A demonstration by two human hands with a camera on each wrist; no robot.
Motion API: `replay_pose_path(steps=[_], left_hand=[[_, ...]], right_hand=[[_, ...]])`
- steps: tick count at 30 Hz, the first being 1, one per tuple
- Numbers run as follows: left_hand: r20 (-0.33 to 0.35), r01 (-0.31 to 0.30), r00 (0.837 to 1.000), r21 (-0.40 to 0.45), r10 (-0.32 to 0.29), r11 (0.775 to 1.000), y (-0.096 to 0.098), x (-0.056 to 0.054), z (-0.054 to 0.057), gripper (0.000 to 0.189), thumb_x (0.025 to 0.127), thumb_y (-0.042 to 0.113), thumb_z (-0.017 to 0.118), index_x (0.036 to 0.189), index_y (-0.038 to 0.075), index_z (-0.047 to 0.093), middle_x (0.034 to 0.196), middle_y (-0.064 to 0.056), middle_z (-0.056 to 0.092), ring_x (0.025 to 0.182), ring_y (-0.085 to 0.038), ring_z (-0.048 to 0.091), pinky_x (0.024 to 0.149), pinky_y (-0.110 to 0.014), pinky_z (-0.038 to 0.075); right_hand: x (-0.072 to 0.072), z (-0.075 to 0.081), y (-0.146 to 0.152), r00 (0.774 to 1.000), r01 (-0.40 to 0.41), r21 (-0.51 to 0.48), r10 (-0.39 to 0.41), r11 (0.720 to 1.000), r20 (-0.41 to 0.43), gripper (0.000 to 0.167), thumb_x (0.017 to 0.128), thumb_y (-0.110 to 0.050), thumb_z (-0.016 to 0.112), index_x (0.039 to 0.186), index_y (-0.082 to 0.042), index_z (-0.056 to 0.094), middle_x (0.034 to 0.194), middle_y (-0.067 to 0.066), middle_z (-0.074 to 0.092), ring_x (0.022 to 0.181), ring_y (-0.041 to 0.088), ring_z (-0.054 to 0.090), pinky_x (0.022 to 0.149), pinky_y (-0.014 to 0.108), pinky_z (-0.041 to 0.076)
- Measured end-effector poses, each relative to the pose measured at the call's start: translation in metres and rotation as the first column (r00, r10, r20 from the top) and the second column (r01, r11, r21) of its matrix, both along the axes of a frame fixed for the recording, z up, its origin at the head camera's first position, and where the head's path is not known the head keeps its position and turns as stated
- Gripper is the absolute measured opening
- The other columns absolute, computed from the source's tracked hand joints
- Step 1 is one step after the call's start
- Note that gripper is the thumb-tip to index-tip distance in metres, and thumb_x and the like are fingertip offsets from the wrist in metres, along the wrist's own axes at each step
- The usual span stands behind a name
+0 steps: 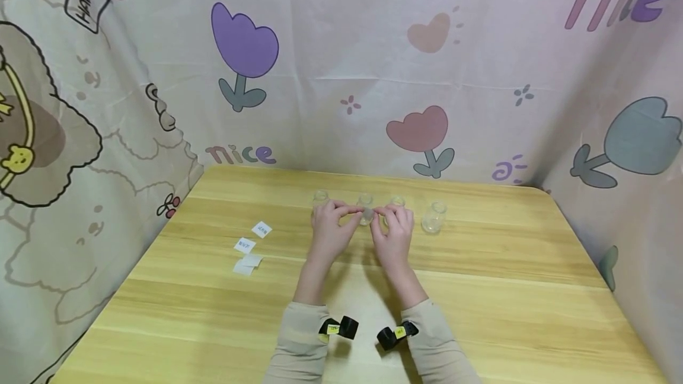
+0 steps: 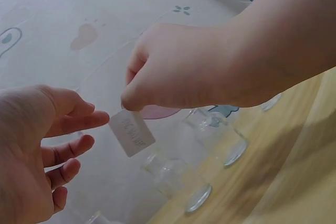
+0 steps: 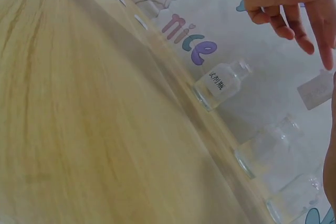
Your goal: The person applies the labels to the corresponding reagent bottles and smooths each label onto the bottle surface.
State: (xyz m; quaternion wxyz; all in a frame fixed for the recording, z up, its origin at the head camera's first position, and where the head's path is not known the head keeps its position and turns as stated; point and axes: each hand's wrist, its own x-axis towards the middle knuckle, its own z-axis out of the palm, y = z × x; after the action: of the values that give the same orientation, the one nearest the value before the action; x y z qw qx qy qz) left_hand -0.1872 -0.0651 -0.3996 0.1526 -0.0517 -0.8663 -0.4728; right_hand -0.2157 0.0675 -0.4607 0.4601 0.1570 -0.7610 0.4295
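Note:
Between both hands is a small white label (image 2: 132,132) with faint lettering. My right hand (image 1: 393,231) pinches its upper edge between thumb and forefinger. The left hand (image 1: 333,233) has thumb and forefinger at the opposite corner, its other fingers loosely bent. Beyond the label stands a clear glass bottle (image 1: 365,199), partly covered by it in the head view. Another glass bottle (image 3: 218,84), behind the left hand, bears a white label with dark characters. One bottle (image 1: 397,201) is partly hidden by the right hand, and a further bottle (image 1: 434,218) stands to its right.
Several white paper labels (image 1: 245,246) lie on the wooden table (image 1: 176,307) left of the hands, two of them overlapping. A printed cloth (image 1: 331,40) hangs behind the table and down both sides. Black cameras (image 1: 392,336) are strapped at both sleeves.

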Motion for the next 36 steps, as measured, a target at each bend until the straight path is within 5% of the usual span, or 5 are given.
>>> replay_pose_path(steps=[11,19,26,30,36], left_hand=[[0.043,0.022,0.999,-0.025,-0.021,0.999,0.005,-0.002,-0.001,0.024,0.09,0.028,0.067,0.11,0.015,0.075,0.109,-0.01,0.063,0.108,-0.031,0.046,0.101,-0.053,0.026],[0.076,0.079,0.993,0.098,-0.087,0.992,0.006,-0.004,-0.005,0.027,0.091,0.023,0.066,0.115,0.013,0.072,0.108,-0.01,0.063,0.108,-0.028,0.05,0.086,-0.04,0.038],[0.122,0.093,0.986,0.176,-0.115,0.98,0.003,-0.008,-0.012,0.028,0.092,0.027,0.065,0.116,0.015,0.072,0.113,-0.009,0.064,0.106,-0.024,0.051,0.085,-0.035,0.04],[0.152,0.057,0.983,0.26,-0.099,0.964,-0.001,-0.012,-0.019,0.025,0.091,0.025,0.067,0.113,0.015,0.073,0.116,-0.009,0.063,0.101,-0.02,0.05,0.078,-0.029,0.04],[0.15,0.009,0.986,0.412,-0.078,0.911,-0.007,-0.016,-0.024,0.022,0.089,0.024,0.071,0.105,0.009,0.075,0.111,-0.008,0.065,0.094,-0.016,0.046,0.076,-0.03,0.036]], right_hand=[[-0.001,0.002,-0.002,0.995,-0.015,0.025,0.017,1.0,-0.099,0.006,0.08,0.002,0.069,0.085,0.001,0.071,0.083,0.014,0.058,0.082,0.029,0.046,0.077,0.035,0.035],[-0.001,0.001,-0.001,0.994,-0.015,0.046,0.02,0.999,-0.106,0.01,0.08,0.003,0.072,0.09,0.0,0.073,0.085,0.013,0.059,0.082,0.028,0.045,0.076,0.035,0.033],[0.001,0.0,0.001,0.996,-0.004,0.086,0.011,0.996,-0.086,0.016,0.078,0.0,0.076,0.093,-0.002,0.075,0.088,0.011,0.06,0.082,0.027,0.045,0.075,0.037,0.034],[0.001,-0.001,0.002,0.997,-0.004,0.116,0.013,0.993,-0.074,0.018,0.078,-0.003,0.076,0.096,-0.004,0.075,0.089,0.011,0.06,0.084,0.028,0.045,0.076,0.039,0.035],[0.0,-0.002,0.003,1.0,0.001,0.078,0.001,0.997,-0.024,0.014,0.081,-0.005,0.074,0.095,-0.002,0.074,0.09,0.012,0.061,0.086,0.028,0.047,0.079,0.039,0.035]])
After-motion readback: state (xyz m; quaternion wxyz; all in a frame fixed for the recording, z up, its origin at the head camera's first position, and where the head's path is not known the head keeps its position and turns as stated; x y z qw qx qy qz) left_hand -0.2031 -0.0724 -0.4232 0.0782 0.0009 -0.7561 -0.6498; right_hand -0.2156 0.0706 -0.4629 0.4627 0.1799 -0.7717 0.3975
